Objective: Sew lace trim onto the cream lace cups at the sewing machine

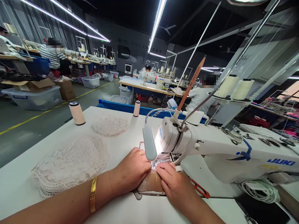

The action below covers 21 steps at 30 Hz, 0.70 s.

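Both hands are pressing a small pale piece [156, 164] flat on the worktop [121, 149], right under the head of the sewing machine [210, 146]. The left hand [130, 171] is lying on the piece's left side with its fingers [143, 161] curled down onto it, pinning it rather than pinching it. The right hand [175, 183] is lying on the near right, its fingers [163, 168] stretched toward the needle area and touching the piece just before the foot. With one hand on each side, the piece is being kept taut and steered straight. Whether any fingertip is gripping an edge cannot be told, since the lamp [149, 143] is hiding the spot.

The lamp is hanging on a bent neck directly over the needle, throwing light where the fingers meet. A red-handled tool [201, 189] is lying just right of the right hand, within easy reach.

Two heaps of white net pieces are sitting to the left: a big one [70, 165] near the left forearm, a smaller one [109, 126] farther off, both within reach of the left hand. Two thread cones [77, 113] are standing at the worktop's far edge, well clear of the hands. Other people are sitting at machines far across the hall.
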Available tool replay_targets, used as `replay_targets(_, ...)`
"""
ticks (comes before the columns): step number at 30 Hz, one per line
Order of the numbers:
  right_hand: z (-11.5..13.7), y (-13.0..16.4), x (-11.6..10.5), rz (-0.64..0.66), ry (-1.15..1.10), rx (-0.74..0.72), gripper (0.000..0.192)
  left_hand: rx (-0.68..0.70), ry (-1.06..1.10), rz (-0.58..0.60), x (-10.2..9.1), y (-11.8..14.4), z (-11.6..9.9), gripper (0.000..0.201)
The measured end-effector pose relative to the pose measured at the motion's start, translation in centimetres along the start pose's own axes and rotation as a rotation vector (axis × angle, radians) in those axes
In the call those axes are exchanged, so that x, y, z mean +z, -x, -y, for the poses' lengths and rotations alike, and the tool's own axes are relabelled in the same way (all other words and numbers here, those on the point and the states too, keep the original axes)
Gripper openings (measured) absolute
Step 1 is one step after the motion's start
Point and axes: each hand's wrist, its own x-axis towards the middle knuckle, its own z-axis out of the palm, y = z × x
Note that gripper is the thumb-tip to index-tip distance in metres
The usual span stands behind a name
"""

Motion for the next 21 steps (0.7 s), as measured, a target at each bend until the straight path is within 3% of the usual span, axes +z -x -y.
replay_targets(7, -0.4, 0.3, 0.7, 0.084, 0.110, 0.084, 0.053, -0.114, 0.076, 0.051, 0.0, -0.3, 0.3, 0.018)
replay_targets(13, -0.4, 0.2, 0.9, 0.082, 0.113, 0.088, 0.054, -0.469, 0.416, -0.024, -0.2, -2.2, 0.8, 0.015)
replay_targets(21, -1.6, 1.1, 1.8, 0.080, 0.091, 0.044, 0.058, -0.666, 0.614, -0.040, 0.7, -5.3, 1.7, 0.025)
